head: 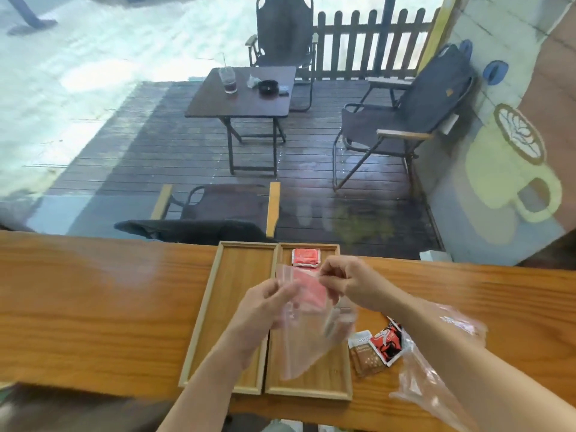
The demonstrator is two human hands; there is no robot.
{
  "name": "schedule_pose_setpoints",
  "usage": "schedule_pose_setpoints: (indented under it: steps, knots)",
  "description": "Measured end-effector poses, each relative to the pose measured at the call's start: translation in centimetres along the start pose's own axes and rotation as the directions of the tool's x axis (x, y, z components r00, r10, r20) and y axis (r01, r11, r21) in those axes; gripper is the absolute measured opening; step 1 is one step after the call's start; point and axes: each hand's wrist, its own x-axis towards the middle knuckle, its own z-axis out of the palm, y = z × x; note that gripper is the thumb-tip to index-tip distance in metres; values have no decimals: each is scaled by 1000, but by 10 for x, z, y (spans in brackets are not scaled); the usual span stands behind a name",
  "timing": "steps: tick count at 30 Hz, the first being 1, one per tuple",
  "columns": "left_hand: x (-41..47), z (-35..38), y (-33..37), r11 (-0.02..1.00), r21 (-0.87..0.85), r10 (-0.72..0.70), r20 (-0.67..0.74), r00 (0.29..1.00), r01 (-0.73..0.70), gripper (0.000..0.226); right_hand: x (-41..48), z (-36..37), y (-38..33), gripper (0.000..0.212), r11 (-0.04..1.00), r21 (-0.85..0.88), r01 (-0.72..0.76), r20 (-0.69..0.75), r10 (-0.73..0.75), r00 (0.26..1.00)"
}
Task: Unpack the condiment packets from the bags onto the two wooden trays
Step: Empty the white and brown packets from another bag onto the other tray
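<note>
Two bare hands are holding a clear plastic zip bag above the right-hand wooden tray. The left hand is pinching the bag's left upper edge between thumb and fingers, and the right hand is pinching the right side of its mouth with curled fingers. Inside the bag, near the top, a red condiment packet is showing through the blurred plastic; no print on it can be read.

The two shallow rectangular wooden trays are lying side by side, touching, on the long orange-brown wooden counter. The left-hand wooden tray is showing only bare wood. At the far end of the right-hand tray a small stack of red square packets is lying flat; their pale markings are too small to read.

Just beside the right-hand tray, on the counter, a brown packet with white lettering is lying partly under a red, white and black packet; the writing on both is blurred beyond reading. A second crumpled clear plastic bag is lying under the right forearm, next to those packets.
</note>
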Motion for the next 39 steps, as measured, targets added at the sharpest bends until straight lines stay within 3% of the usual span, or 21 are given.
schedule_pose_setpoints:
  steps: [4,8,11,14,17,21,23,26,30,39]
  knots:
    - [-13,0,-1,994,64,91,-49,995,-88,10,5,16,-12,15,1000,-15,-3,43,3,999]
    - [-19,-7,-3,990,-137,25,2,1000,-25,15,4,26,-16,7,999,-37,6,-26,-7,1000]
    - [-21,-8,-2,978,-207,4,7,1000,-2,19,-2,31,-17,5,995,-97,22,-155,-37,987]
    - [-20,-6,-1,970,-243,-39,-38,999,28,18,-15,34,-23,6,1000,-2,18,-218,-18,976]
    - [-19,-6,1,964,-258,-61,-3,998,58,16,-31,39,-30,3,995,92,46,-145,-32,989]
    - [-19,-5,3,955,-280,-85,49,995,95,14,-47,45,-33,24,991,112,66,-137,-51,989]
    - [-19,-2,4,955,-281,-92,21,996,94,13,-52,45,-31,21,990,120,69,-162,-49,986]
    - [-18,4,4,972,-227,-69,-12,998,65,13,-58,45,-29,9,992,107,64,-168,-46,985]
    - [-16,11,4,990,-144,-4,-20,1000,1,11,-63,47,-34,9,995,73,67,-201,-51,978]
    - [-15,21,6,974,-206,97,-22,995,-99,20,-69,47,-37,16,988,144,50,-251,-13,968]
